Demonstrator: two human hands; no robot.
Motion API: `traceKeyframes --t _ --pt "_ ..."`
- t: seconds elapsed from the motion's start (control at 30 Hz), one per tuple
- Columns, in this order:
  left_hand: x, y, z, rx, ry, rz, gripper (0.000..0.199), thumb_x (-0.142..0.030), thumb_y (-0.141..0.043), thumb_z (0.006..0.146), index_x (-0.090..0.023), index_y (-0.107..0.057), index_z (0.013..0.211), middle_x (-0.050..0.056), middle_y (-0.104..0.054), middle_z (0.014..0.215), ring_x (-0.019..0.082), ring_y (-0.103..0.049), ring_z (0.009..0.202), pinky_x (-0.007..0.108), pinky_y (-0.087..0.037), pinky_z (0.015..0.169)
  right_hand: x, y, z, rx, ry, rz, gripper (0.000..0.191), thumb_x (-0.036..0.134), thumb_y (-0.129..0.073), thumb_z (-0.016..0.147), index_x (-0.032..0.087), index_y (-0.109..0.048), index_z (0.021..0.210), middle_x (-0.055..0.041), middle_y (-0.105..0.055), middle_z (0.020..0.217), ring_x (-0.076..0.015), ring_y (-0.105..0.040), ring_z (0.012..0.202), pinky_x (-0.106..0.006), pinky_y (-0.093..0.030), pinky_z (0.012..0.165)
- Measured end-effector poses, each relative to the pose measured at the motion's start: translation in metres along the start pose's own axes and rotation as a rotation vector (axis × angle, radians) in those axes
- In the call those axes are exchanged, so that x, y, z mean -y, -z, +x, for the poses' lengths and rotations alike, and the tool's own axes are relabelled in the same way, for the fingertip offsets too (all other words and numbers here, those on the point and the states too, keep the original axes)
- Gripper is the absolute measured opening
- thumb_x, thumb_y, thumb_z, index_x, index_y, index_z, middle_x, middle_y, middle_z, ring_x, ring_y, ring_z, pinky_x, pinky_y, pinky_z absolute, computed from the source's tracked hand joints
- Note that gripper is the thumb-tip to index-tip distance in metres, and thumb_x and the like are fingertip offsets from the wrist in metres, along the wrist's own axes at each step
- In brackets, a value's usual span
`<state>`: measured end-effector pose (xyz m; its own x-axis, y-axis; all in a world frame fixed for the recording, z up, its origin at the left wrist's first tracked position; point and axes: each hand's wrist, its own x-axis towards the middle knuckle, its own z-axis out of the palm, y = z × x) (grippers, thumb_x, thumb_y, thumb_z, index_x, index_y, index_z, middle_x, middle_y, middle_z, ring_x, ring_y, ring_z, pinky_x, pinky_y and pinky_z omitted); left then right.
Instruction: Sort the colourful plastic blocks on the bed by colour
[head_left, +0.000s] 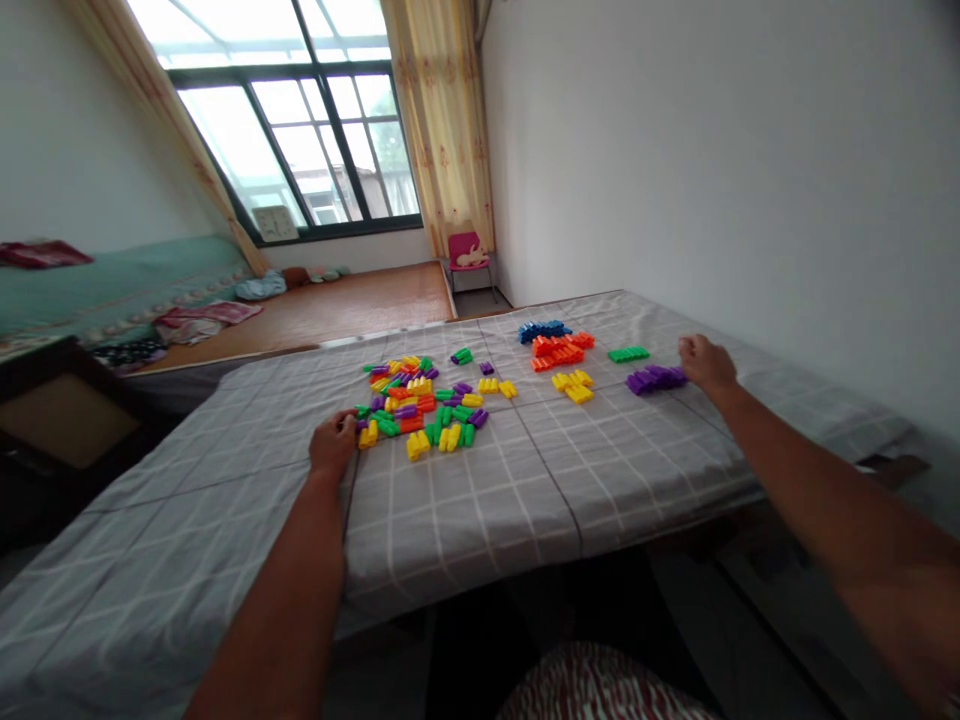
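Note:
My left hand (334, 440) rests at the left edge of a mixed pile of small plastic building blocks (409, 408). Its fingers are curled beside a yellow block (368, 434) and a purple one; whether it grips one is hidden. My right hand (707, 360), closed like a fist, is just right of a row of purple blocks (655, 379). I cannot make out what is in it. Left of that hand are green blocks (628, 354), yellow blocks (574, 386), orange-red blocks (561, 350) and blue blocks (544, 331), grouped by colour.
A grey checked cloth (487, 510) covers the table, with a white wall (712, 150) along its right. Beyond stand a wooden bed platform (360, 305), a pink chair (465, 252) with a plush toy, and a curtained window (300, 140). A dark chair (52, 440) is at left.

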<state>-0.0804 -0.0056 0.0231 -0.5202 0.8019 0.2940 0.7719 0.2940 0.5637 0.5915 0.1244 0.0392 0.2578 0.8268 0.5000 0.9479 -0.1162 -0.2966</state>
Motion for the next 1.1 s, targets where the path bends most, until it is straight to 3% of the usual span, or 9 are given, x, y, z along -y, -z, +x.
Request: traceKeyframes --t 0.1,0.2,0.27,0.4,0.53,0.7,0.93,1.1 --pt "-0.006 0.001 -0.003 -0.001 -0.009 0.042 0.04 -0.032 -0.044 0.084 -0.019 -0.071 0.109 0.008 -0.074 0.094 0.021 -0.066 0.081 0.027 -0.047 0.068 0.061 0.001 -0.011 -0.111 0.197 0.152 0.039 0.028 -0.039 0.091 0.013 -0.063 0.118 -0.0155 -0.068 0.11 -0.0255 -0.062 0.093 -0.039 -0.045 0.088" --pt "-0.008 0.002 -0.006 -0.006 -0.028 0.04 0.039 -0.029 -0.044 0.084 -0.019 -0.072 0.108 0.008 -0.074 0.098 0.02 -0.065 0.085 0.026 -0.047 0.072 0.143 -0.003 -0.038 0.069 0.542 0.356 0.032 0.026 -0.047 0.088 0.016 -0.066 0.112 -0.0118 -0.068 0.112 -0.0233 -0.061 0.099 -0.037 -0.045 0.093" --pt "-0.008 0.002 -0.007 0.004 -0.035 0.018 0.039 -0.029 -0.043 0.084 -0.018 -0.072 0.109 0.008 -0.073 0.099 0.019 -0.065 0.085 0.025 -0.046 0.072 0.197 -0.01 -0.061 0.237 0.674 0.475 0.028 0.025 -0.051 0.087 0.018 -0.067 0.108 -0.0092 -0.069 0.109 -0.0205 -0.063 0.095 -0.034 -0.047 0.089" --pt "-0.007 0.002 -0.009 0.023 -0.039 -0.025 0.04 -0.029 -0.042 0.085 -0.016 -0.071 0.109 0.008 -0.073 0.098 0.019 -0.065 0.085 0.026 -0.046 0.072 0.279 -0.029 -0.092 0.457 0.833 0.539 0.027 0.018 -0.054 0.086 0.019 -0.068 0.11 -0.0072 -0.07 0.111 -0.0172 -0.066 0.088 -0.031 -0.049 0.085" --pt "-0.005 0.0 -0.007 0.017 -0.035 -0.07 0.038 -0.029 -0.042 0.085 -0.018 -0.072 0.107 0.006 -0.074 0.091 0.018 -0.065 0.083 0.025 -0.046 0.071 0.331 -0.051 -0.099 0.498 0.782 0.358 0.028 0.022 -0.054 0.089 0.019 -0.067 0.114 -0.0111 -0.069 0.114 -0.0232 -0.063 0.104 -0.034 -0.046 0.092" --pt "-0.004 -0.001 -0.007 0.016 -0.028 -0.085 0.037 -0.028 -0.043 0.085 -0.018 -0.072 0.105 0.006 -0.073 0.089 0.018 -0.065 0.082 0.025 -0.046 0.071 0.355 -0.075 -0.105 0.496 0.666 0.267 0.041 0.046 -0.062 0.085 0.022 -0.065 0.118 -0.0123 -0.068 0.113 -0.0304 -0.058 0.111 -0.042 -0.047 0.089" --pt "-0.005 -0.002 -0.004 0.034 -0.028 -0.064 0.036 -0.028 -0.044 0.085 -0.019 -0.072 0.105 0.006 -0.074 0.095 0.018 -0.065 0.084 0.025 -0.045 0.069 0.336 -0.094 -0.103 0.508 0.674 0.746 0.028 0.027 -0.073 0.073 0.018 -0.068 0.098 -0.0056 -0.07 0.097 -0.0172 -0.065 0.088 -0.03 -0.051 0.082" --pt "-0.005 -0.003 -0.003 0.044 -0.021 -0.06 0.037 -0.03 -0.043 0.086 -0.019 -0.072 0.106 0.006 -0.074 0.096 0.018 -0.065 0.083 0.024 -0.045 0.069 0.327 -0.095 -0.099 0.457 0.478 0.952 0.021 0.032 -0.072 0.069 0.02 -0.066 0.085 -0.0017 -0.07 0.083 -0.0164 -0.065 0.076 -0.031 -0.053 0.075"
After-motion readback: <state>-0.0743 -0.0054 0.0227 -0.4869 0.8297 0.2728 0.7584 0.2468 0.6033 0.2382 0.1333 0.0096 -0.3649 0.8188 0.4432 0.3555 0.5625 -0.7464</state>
